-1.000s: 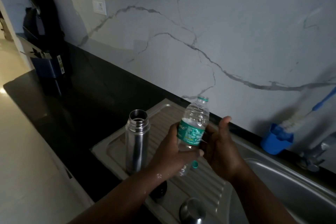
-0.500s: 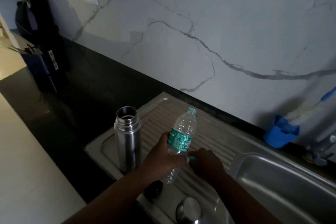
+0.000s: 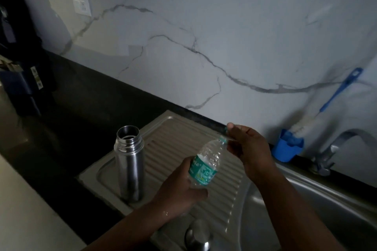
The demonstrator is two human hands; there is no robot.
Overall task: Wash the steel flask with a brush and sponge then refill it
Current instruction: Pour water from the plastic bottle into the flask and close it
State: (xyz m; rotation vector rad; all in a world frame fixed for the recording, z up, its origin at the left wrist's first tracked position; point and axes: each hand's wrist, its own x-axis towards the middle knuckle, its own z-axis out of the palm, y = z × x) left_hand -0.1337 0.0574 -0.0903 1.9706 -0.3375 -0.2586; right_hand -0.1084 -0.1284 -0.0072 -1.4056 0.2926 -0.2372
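- Head view: steel flask (image 3: 129,164) upright and uncapped on the drainboard (image 3: 173,128), left of both hands, mouth ready for refilling.
- Left hand (image 3: 179,191) gripping plastic water bottle (image 3: 206,164), tilted rightward.
- Right hand (image 3: 247,149) at bottle neck, fingers pinching there, probably uncapping.

A white wall switch plate (image 3: 82,6) sits on the veined marble wall (image 3: 234,26); dark bags (image 3: 22,71) stand on the black desk (image 3: 81,104).

Left hand (image 3: 179,187) curled, gripping – right hand (image 3: 247,146) raised, fingertips pinching.
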